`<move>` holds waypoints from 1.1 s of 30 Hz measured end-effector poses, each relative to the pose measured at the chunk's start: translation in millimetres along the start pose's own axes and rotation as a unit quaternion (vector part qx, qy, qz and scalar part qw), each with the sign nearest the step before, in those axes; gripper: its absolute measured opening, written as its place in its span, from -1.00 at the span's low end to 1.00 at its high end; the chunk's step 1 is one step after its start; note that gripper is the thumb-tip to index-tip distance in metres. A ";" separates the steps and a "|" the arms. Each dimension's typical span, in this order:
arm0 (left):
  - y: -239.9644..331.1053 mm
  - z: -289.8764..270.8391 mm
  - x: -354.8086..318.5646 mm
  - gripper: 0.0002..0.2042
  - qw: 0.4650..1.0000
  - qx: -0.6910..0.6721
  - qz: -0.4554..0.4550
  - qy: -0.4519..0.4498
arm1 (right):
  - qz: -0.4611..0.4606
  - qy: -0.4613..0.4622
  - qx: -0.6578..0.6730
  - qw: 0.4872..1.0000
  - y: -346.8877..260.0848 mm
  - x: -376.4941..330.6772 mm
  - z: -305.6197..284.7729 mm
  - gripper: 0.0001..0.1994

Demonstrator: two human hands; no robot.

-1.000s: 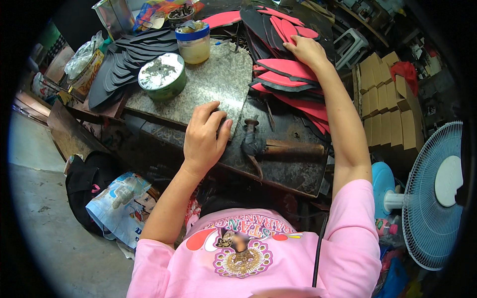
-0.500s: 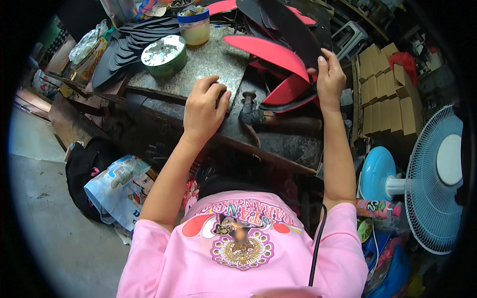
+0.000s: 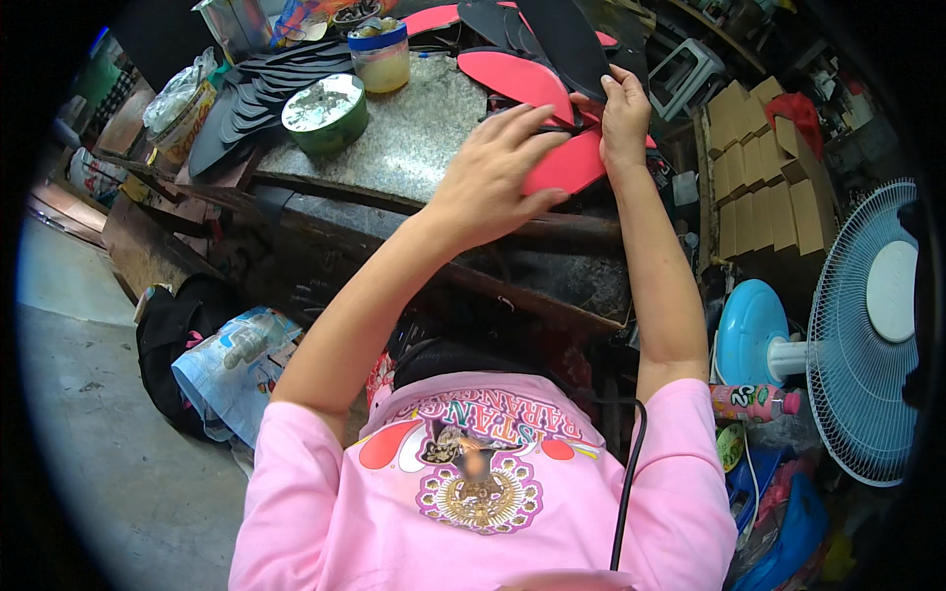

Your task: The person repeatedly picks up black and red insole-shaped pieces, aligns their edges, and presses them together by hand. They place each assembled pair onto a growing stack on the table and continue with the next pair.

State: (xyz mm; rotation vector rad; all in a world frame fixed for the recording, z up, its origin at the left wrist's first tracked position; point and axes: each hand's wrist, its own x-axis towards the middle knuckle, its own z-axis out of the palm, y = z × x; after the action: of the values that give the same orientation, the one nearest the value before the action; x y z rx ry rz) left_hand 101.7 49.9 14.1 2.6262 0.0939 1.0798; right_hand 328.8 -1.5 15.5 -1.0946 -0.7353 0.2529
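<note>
My right hand (image 3: pixel 625 120) grips a long black shoe sole (image 3: pixel 564 44) by its near end, its fingers closed on the edge. My left hand (image 3: pixel 488 177) is spread flat, palm down, above the bench beside a pink sole (image 3: pixel 574 165); whether it touches that piece I cannot tell. Another pink sole (image 3: pixel 512 77) lies just beyond the left fingertips. More black soles (image 3: pixel 485 25) overlap at the back of the bench.
A speckled stone slab (image 3: pixel 404 148) bears a green tin (image 3: pixel 330 123) and a blue-lidded jar (image 3: pixel 381 64). Dark soles (image 3: pixel 261 94) are fanned out at left. Cardboard boxes (image 3: pixel 764 177) and a fan (image 3: pixel 862 325) stand at right.
My left hand has opened and moved right, from the slab toward the pink soles. My right hand has shifted slightly left, still holding the black sole; the pink pieces have changed position.
</note>
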 end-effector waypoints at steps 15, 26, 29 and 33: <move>-43.8 72.5 51.2 -0.11 0.980 0.138 -0.070 -0.123 | -0.059 0.103 0.148 0.982 -73.4 -31.9 -48.8 -0.73; 37.6 -16.7 -12.1 -0.52 0.999 0.048 -0.002 -0.007 | 0.103 0.124 0.142 0.977 -70.1 -192.8 -53.2 -0.83; 59.1 -35.9 -30.3 -0.65 0.998 -0.052 -0.033 -0.005 | 0.109 0.093 0.097 0.985 -69.7 -207.5 -47.1 -0.87; 83.4 -48.0 -53.0 -0.66 0.983 -0.137 -0.115 -0.036 | 0.093 -0.015 0.095 0.991 -78.7 -219.7 -40.5 -0.73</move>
State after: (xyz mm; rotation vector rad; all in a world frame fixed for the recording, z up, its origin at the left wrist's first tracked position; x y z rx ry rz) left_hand 25.9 -26.8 35.4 2.3375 0.2125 0.8511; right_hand 179.8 -182.7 -17.1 -0.9800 -0.6231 0.4894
